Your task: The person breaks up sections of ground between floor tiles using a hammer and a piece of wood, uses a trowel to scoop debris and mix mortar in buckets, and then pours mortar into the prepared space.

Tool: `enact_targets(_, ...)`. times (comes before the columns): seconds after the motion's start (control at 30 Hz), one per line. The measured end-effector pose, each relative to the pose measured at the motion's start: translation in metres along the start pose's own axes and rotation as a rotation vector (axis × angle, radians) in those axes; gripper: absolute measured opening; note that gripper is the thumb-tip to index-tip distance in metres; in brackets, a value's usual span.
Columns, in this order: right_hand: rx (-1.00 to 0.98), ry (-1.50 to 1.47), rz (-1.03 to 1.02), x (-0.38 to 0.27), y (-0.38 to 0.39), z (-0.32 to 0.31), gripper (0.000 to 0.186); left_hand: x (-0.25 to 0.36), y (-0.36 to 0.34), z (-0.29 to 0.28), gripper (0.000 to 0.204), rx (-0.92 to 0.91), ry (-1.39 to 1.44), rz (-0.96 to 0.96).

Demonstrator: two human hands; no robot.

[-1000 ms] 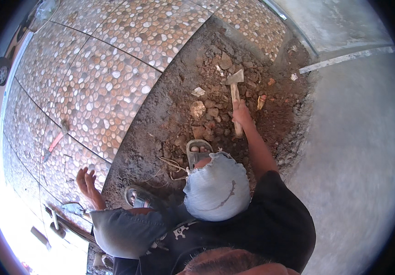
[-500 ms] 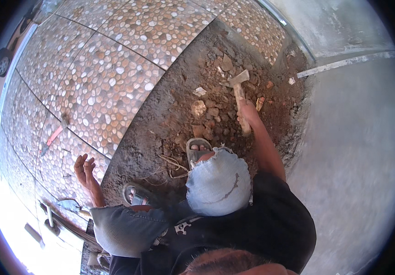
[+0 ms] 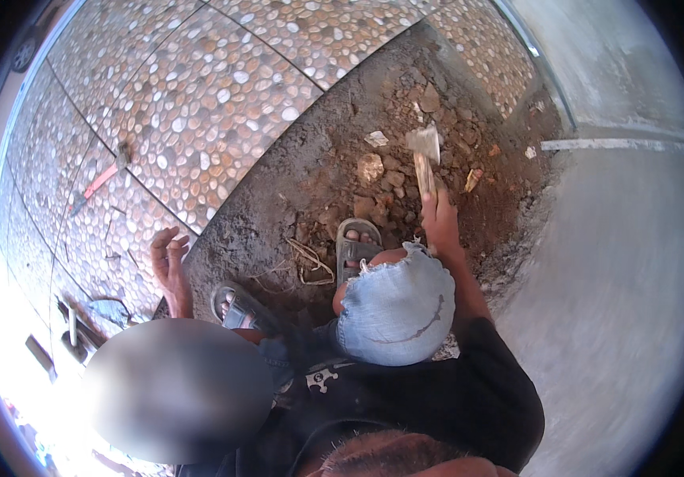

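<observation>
My right hand (image 3: 441, 222) is closed round the wooden handle of a hammer (image 3: 426, 167), whose broad metal head lies over broken soil and stones (image 3: 394, 179). A pale stone (image 3: 370, 167) and a yellowish fragment (image 3: 473, 179) lie either side of it. My left hand (image 3: 169, 262) is raised at the left by the tiled edge, fingers apart and curved, holding nothing. My sandaled feet (image 3: 356, 253) rest in the dug strip, beside loose pale cord (image 3: 310, 262). A blurred oval hides the lower left of the view.
Pebble-patterned tiles (image 3: 175, 111) border the dirt on the left, bearing a red-handled tool (image 3: 100, 183) and other tools (image 3: 72, 334). Smooth concrete (image 3: 596, 278) lies to the right, with a pale straight strip (image 3: 620, 145) across it and a wall (image 3: 612, 63) beyond. A car wheel (image 3: 26, 52) shows far left.
The view has shifted, moving the ground rightward in frame. My right hand has drawn the hammer slightly back toward me over the rubble. My left hand remains raised and empty.
</observation>
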State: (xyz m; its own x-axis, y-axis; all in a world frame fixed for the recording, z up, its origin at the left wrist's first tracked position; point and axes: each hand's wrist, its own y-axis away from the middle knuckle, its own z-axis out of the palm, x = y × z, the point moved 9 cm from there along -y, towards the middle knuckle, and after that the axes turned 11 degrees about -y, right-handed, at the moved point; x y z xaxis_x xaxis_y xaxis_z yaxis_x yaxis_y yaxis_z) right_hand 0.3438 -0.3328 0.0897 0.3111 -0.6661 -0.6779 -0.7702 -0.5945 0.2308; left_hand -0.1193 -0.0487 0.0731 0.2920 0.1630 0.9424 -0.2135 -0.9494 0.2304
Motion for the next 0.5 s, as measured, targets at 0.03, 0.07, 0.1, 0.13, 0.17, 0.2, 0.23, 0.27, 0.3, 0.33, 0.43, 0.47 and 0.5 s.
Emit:
enact_targets(0.03,0.018,0.026,-0.099,-0.006,0.009,0.003,0.039,-0.002,0.006,0.012,0.031,-0.021,0.015,-0.024)
enact_targets(0.07,-0.021,0.033,-0.031,0.004,0.013,0.022,0.04,0.003,0.009,0.02,0.028,-0.037,-0.002,-0.039)
enact_targets(0.1,-0.06,0.062,0.045,0.023,0.018,0.042,0.041,-0.006,0.008,0.028,0.027,-0.07,-0.016,-0.044)
enact_targets(0.13,-0.175,0.238,0.091,0.046,0.011,0.061,0.042,-0.009,0.008,0.039,0.028,-0.097,0.005,-0.047)
enact_targets(0.17,-0.192,0.18,0.158,0.049,0.006,0.062,0.043,-0.008,0.006,0.043,0.028,-0.108,0.023,-0.041)
enact_targets(0.2,-0.221,0.115,0.221,0.04,0.002,0.061,0.043,-0.002,0.003,0.045,0.028,-0.12,0.01,-0.019)
enact_targets(0.23,-0.22,0.062,0.28,0.03,0.006,0.057,0.043,0.005,-0.002,0.046,0.029,-0.134,-0.003,0.002)
enact_targets(0.27,-0.201,0.018,0.343,0.013,0.009,0.04,0.043,0.009,0.002,0.052,0.029,-0.175,-0.012,0.007)
enact_targets(0.3,-0.16,-0.041,0.241,0.001,0.009,0.037,0.042,0.009,0.004,0.045,0.029,-0.16,-0.04,0.012)
enact_targets(0.33,-0.119,-0.102,0.142,-0.007,0.013,0.033,0.042,0.009,0.005,0.037,0.03,-0.145,-0.07,0.018)
enact_targets(0.43,-0.099,-0.065,0.073,0.014,0.023,0.038,0.038,-0.001,0.006,0.034,0.032,-0.14,-0.086,-0.005)
enact_targets(0.47,-0.152,0.088,0.104,0.037,0.02,0.047,0.038,-0.003,0.004,0.042,0.032,-0.146,-0.054,-0.016)
enact_targets(0.5,-0.203,0.24,0.143,0.062,0.017,0.049,0.038,-0.005,0.0,0.053,0.032,-0.155,-0.023,-0.027)
